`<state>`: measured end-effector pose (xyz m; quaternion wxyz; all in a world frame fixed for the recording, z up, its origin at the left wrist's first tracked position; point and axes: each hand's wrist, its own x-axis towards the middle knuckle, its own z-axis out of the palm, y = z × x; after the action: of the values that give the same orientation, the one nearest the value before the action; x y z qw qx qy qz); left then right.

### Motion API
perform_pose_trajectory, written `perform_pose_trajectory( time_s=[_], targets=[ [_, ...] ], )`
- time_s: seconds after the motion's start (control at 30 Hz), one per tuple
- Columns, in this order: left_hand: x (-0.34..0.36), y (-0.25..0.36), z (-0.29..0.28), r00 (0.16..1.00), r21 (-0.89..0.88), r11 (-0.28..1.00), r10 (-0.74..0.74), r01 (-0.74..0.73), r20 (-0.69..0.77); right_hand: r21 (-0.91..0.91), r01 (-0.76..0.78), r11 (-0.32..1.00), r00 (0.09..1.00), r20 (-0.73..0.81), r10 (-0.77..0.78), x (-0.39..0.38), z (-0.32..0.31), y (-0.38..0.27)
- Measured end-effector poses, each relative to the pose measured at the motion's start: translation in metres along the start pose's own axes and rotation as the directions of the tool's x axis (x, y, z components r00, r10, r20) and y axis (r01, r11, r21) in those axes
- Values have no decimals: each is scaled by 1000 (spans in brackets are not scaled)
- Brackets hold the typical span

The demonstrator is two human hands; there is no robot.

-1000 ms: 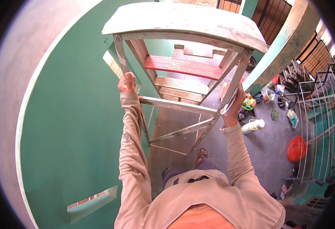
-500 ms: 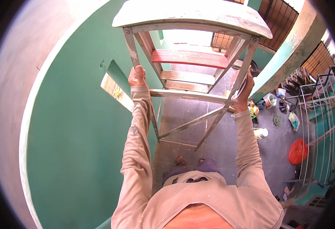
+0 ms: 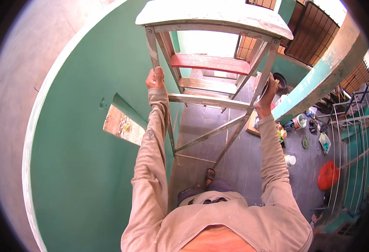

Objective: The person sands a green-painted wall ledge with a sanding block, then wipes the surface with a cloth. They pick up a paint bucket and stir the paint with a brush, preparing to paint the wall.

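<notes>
In front of me is a stepladder (image 3: 218, 17) with a pale, worn top board, metal legs and a red-painted upper step (image 3: 209, 63). My left hand (image 3: 155, 78) is closed round its left leg, just under the top. On the opposite side my right hand (image 3: 266, 94) grips the right leg, with something thin and whitish between palm and leg that I cannot make out. Both arms reach forward, sleeves down to the wrists. Lower down, a crossbar (image 3: 209, 101) and diagonal braces join the legs. One sandalled foot (image 3: 210, 174) shows beneath, near the ladder's lower end.
A green wall (image 3: 79, 168) with a small slanted opening (image 3: 125, 124) runs close along my left. To the right stands a peeling pillar (image 3: 319, 75). Beyond it lie a red bag (image 3: 328, 175), a white container (image 3: 290, 160), a bucket (image 3: 300, 122) and a wire rack (image 3: 348, 147).
I have stepped forward with the ladder held in both hands; one foot now shows farther ahead. The pillar and floor items have shifted slightly in view.
</notes>
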<state>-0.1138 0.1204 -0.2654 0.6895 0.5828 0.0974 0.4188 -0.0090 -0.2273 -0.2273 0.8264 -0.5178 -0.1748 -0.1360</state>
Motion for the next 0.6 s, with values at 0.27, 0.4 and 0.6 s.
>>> perform_pose_trajectory(
  time_s=[0.27, 0.4, 0.6],
  targets=[
    [-12, 2, -1, 999, 20, 999, 39, -38, -30, -134, 82, 988, 996, -13, -85, -4, 4, -4],
    [-14, -1, 2, 998, 41, 998, 54, -53, -30, -16, 28, 999, 998, 49, -27, 8, -8, 4],
    [-22, 9, 5, 998, 26, 999, 43, -42, -40, 63, -44, 997, 997, -53, 47, 5, -5, 7]
  ],
)
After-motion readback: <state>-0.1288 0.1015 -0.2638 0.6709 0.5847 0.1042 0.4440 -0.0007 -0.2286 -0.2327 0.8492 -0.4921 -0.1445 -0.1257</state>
